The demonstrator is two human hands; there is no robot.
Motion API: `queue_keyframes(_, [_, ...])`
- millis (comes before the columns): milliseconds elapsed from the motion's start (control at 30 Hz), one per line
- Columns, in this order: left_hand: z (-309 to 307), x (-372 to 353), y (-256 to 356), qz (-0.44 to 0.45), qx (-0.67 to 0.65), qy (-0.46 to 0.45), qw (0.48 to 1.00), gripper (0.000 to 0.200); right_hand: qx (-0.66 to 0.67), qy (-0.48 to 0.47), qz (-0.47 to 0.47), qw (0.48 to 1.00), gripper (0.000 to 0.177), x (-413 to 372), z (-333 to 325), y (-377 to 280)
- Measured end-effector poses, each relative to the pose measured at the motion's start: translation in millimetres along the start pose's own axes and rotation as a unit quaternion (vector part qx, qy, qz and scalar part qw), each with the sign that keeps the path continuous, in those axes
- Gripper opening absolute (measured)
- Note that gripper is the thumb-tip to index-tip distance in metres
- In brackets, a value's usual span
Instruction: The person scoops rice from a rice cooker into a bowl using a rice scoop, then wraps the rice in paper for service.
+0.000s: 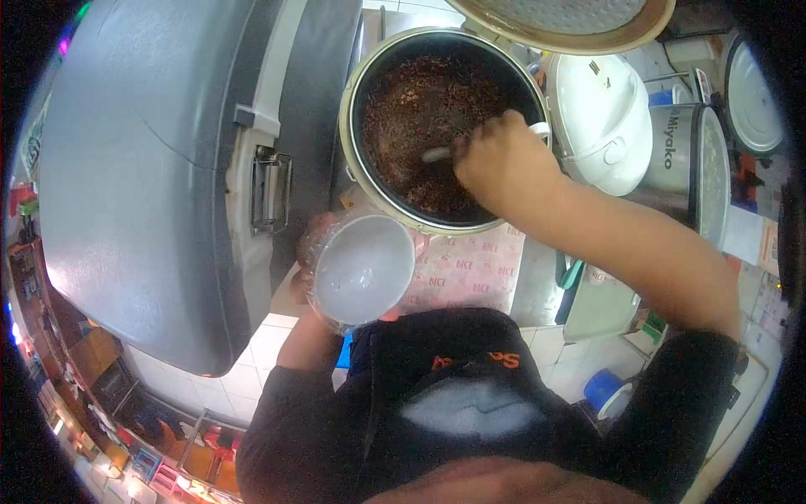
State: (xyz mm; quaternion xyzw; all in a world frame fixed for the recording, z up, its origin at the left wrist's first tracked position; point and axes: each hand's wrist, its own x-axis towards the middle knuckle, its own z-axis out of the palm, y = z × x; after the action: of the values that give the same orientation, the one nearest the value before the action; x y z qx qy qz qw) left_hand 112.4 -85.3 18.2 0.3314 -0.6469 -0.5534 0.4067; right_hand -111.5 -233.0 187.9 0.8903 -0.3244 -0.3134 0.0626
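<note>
My left hand (313,249) is wrapped around a white bowl (363,270), tilted so its inside faces up toward me. Clear plastic film clings to the bowl's side near my fingers. The bowl is held just in front of a large round cooker pot (352,160) with a dark inner wall. Brown, grainy cooked rice (411,109) covers the pot's bottom. Over the pot's right side, my right hand (495,155) is closed on a white spoon-like utensil (437,154). Part of this utensil shows left of my fingers, low against the rice; my fist hides much of it.
A large grey cooler box (143,185) stands at left. The raised cooker lid (571,21) is at the top. To the right are a white rice cooker (598,118) and a steel Miyako cooker (672,151). Pink printed paper (466,273) lies below the pot.
</note>
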Motion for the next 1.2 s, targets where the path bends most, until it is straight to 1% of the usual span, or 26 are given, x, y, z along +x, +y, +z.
queue_keyframes(33, [-0.9, -2.0, -2.3, -0.016, -0.014, -0.020, 1.000, 0.107, -0.042, 0.062, 0.053, 0.996, 0.021, 5.6, 2.8, 1.3])
queue_keyframes(67, [1.7, -2.9, -3.8, -0.033, -0.027, -0.041, 0.998, 0.107, -0.044, 0.062, 0.052, 0.996, 0.021, 19.1, 8.1, 7.2])
queue_keyframes(133, [3.0, -5.0, -7.8, -0.066, -0.054, -0.084, 0.993, 0.107, -0.088, 0.186, 0.164, 0.965, 0.023, 55.6, 22.6, 25.6])
queue_keyframes(167, [3.2, -1.0, -4.9, -0.062, -0.053, -0.083, 0.993, 0.107, -0.054, 0.156, 0.139, 0.976, 0.023, 66.3, 19.9, 27.8])
queue_keyframes(200, [7.4, 3.6, -1.3, -0.045, -0.044, -0.066, 0.996, 0.107, -0.058, 0.159, 0.140, 0.976, 0.023, 65.7, 20.8, 21.0])
queue_keyframes(267, [4.0, 9.3, 2.5, -0.019, -0.027, -0.033, 0.999, 0.108, -0.099, 0.125, 0.020, 0.987, 0.022, 50.6, 22.0, -8.6])
queue_keyframes(300, [5.1, 11.1, 4.9, -0.011, -0.021, -0.018, 1.000, 0.108, -0.052, 0.115, 0.009, 0.992, 0.020, 36.0, 15.6, -18.8])
queue_keyframes(333, [6.7, 14.9, 6.6, -0.001, -0.016, -0.001, 1.000, 0.109, -0.051, 0.113, 0.006, 0.992, 0.020, 25.5, 8.0, -21.4])
queue_keyframes(400, [1.6, 24.2, 6.7, 0.026, -0.006, 0.030, 0.999, 0.110, 0.072, -0.009, -0.006, 0.997, 0.019, 8.1, -1.5, -19.7])
queue_keyframes(433, [1.4, 29.3, 6.8, 0.039, -0.002, 0.044, 0.998, 0.110, 0.032, 0.095, 0.046, 0.994, 0.018, 1.6, 3.2, -19.3])
queue_keyframes(467, [-0.1, 29.5, 8.8, 0.052, 0.002, 0.057, 0.997, 0.111, 0.031, 0.091, 0.048, 0.994, 0.018, 5.3, 6.6, -12.8])
queue_keyframes(533, [-0.6, 39.9, 10.6, 0.077, 0.013, 0.085, 0.993, 0.112, -0.069, 0.218, 0.232, 0.945, 0.018, 26.2, 17.1, 12.8])
queue_keyframes(567, [-0.4, 43.0, 12.6, 0.088, 0.019, 0.100, 0.991, 0.112, -0.068, 0.215, 0.233, 0.946, 0.018, 31.5, 24.9, 17.8])
queue_keyframes(633, [-1.8, 46.3, 18.4, 0.113, 0.035, 0.129, 0.984, 0.113, -0.070, 0.160, 0.233, 0.957, 0.018, 39.4, 39.5, 21.6])
queue_keyframes(667, [-4.2, 43.3, 22.2, 0.125, 0.044, 0.143, 0.981, 0.114, -0.069, 0.160, 0.234, 0.956, 0.018, 36.3, 40.7, 15.9])
queue_keyframes(733, [-4.7, 55.8, 24.5, 0.147, 0.058, 0.170, 0.973, 0.115, 0.023, 0.043, 0.119, 0.992, 0.017, 21.6, 38.7, -3.7])
queue_keyframes(767, [-4.5, 60.5, 26.6, 0.160, 0.065, 0.185, 0.967, 0.115, 0.042, -0.029, 0.099, 0.994, 0.017, 12.5, 21.2, -3.4])
queue_keyframes(800, [-4.8, 61.7, 29.8, 0.173, 0.073, 0.200, 0.962, 0.116, 0.042, -0.029, 0.100, 0.994, 0.017, 6.6, 16.8, 2.1])
queue_keyframes(867, [-5.0, 69.0, 33.8, 0.196, 0.085, 0.225, 0.951, 0.117, 0.083, -0.015, 0.028, 0.996, 0.016, -9.7, 17.0, 13.0])
queue_keyframes(900, [-9.1, 71.1, 35.1, 0.208, 0.091, 0.235, 0.945, 0.118, 0.087, -0.017, 0.033, 0.995, 0.016, -11.8, 14.8, 21.1])
queue_keyframes(1000, [-11.6, 98.9, 30.6, 0.236, 0.107, 0.260, 0.930, 0.119, 0.064, 0.133, 0.105, 0.984, 0.011, 2.8, 24.6, 54.3])
queue_keyframes(1067, [-8.4, 106.3, 32.9, 0.254, 0.118, 0.278, 0.919, 0.121, 0.060, 0.152, 0.085, 0.983, 0.013, 11.7, 42.2, 65.3])
queue_keyframes(1100, [-15.4, 124.3, 44.8, 0.261, 0.122, 0.300, 0.909, 0.115, 0.068, 0.149, 0.090, 0.982, 0.013, 10.2, 42.8, 59.1])
queue_keyframes(1133, [-22.3, 134.2, 54.1, 0.247, 0.152, 0.286, 0.913, 0.111, 0.092, 0.089, 0.122, 0.984, 0.016, 11.7, 42.1, 52.2])
queue_keyframes(1167, [-26.3, 144.8, 59.3, 0.213, 0.146, 0.295, 0.920, 0.108, 0.117, 0.030, 0.151, 0.981, 0.020, 11.7, 41.5, 46.9])
queue_keyframes(1200, [-29.1, 152.8, 58.8, 0.178, 0.141, 0.306, 0.925, 0.104, 0.123, 0.028, 0.151, 0.980, 0.020, 7.9, 39.2, 42.1])
